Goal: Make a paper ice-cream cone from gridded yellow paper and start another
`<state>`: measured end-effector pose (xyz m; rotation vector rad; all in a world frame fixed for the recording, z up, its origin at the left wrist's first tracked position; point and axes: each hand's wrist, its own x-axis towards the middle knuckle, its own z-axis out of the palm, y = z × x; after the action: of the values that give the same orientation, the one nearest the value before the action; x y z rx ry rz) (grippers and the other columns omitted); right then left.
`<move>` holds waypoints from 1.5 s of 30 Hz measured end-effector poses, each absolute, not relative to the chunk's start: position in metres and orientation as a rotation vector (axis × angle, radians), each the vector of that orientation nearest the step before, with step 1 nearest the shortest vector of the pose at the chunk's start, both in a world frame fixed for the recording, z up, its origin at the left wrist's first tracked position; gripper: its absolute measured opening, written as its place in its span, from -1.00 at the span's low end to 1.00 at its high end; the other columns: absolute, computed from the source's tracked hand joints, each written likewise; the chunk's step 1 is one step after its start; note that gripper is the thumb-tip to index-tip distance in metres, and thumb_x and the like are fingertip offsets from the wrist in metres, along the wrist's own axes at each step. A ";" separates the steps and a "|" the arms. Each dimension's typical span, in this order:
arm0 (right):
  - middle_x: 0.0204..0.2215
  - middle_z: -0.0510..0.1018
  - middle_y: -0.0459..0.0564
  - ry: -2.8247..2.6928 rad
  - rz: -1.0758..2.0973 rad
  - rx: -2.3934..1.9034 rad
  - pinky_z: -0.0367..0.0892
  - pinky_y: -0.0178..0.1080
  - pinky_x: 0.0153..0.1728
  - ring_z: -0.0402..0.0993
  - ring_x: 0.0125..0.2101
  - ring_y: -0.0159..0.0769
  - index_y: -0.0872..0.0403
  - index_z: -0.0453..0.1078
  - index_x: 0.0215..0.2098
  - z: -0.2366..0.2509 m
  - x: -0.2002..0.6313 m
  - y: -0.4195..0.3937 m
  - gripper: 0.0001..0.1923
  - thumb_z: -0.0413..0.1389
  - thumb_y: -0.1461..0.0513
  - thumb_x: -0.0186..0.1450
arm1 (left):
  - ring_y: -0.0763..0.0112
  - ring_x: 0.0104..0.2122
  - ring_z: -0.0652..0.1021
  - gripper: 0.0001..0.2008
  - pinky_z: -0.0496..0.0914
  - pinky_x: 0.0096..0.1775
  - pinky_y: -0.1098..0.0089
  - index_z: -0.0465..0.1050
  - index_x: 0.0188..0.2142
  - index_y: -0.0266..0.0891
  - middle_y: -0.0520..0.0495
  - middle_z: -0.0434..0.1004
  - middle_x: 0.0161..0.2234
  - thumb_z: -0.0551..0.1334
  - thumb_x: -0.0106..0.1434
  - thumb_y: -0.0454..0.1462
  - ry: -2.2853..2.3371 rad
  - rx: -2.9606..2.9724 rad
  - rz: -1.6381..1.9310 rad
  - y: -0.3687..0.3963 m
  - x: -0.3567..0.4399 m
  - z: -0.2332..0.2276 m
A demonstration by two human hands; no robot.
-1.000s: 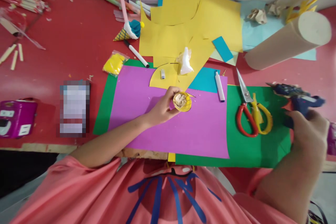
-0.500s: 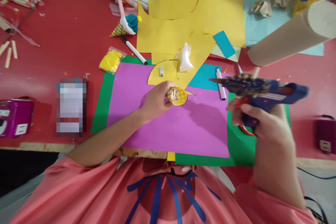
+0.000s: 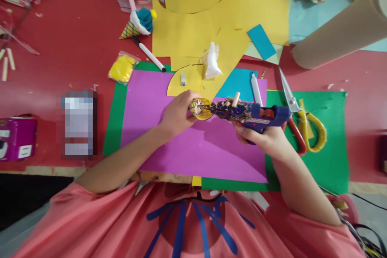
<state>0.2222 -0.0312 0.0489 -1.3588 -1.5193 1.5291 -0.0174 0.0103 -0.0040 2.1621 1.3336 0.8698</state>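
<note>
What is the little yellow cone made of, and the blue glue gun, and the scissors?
The yellow cone in the left hand looks like matte paper, rolled, with drawn grid lines and crumpled beige paper stuffed inside. The glue gun in the right hand seems hard blue plastic, crusted with dried glue. The scissors have shiny metal blades and glossy red and yellow handles, probably plastic.

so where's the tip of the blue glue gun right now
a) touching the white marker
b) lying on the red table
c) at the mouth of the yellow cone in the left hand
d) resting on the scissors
c: the right hand holds the blue glue gun with its tip at the open mouth of the yellow cone, which the left hand holds over the purple sheet; the scissors lie apart to the right.
</note>
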 end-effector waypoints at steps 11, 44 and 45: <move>-0.67 0.36 -0.15 -1.579 1.397 -1.489 0.24 -0.32 -0.58 0.26 -0.63 -0.42 0.06 0.28 -0.50 0.059 0.224 -0.028 -0.85 0.13 0.21 0.19 | 0.40 -0.27 0.53 -0.63 0.39 -0.26 0.43 0.30 -0.16 -0.14 0.08 0.48 -0.28 0.33 0.06 -0.41 1.325 2.205 0.910 0.012 -0.020 -0.006; -0.66 0.31 -0.18 -1.734 1.392 -1.467 0.13 -0.37 -0.63 0.17 -0.64 -0.49 0.07 0.26 -0.56 0.059 0.225 -0.031 -0.87 0.12 0.31 0.12 | 0.35 -0.31 0.50 -0.70 0.35 -0.31 0.40 0.28 -0.17 -0.13 0.04 0.46 -0.31 0.28 0.10 -0.35 1.347 2.292 0.845 0.014 -0.021 -0.009; -0.66 0.31 -0.18 -1.725 1.372 -1.492 0.13 -0.37 -0.63 0.17 -0.64 -0.49 0.07 0.26 -0.55 0.059 0.226 -0.032 -0.86 0.12 0.30 0.12 | 0.35 -0.31 0.50 -0.70 0.35 -0.31 0.40 0.29 -0.18 -0.12 0.05 0.46 -0.31 0.29 0.11 -0.34 1.349 2.283 0.849 0.014 -0.021 -0.009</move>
<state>0.2256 -0.0316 0.0595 -1.4915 -1.7252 1.3725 -0.0212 0.0137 -0.0092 2.2826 1.3488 0.8490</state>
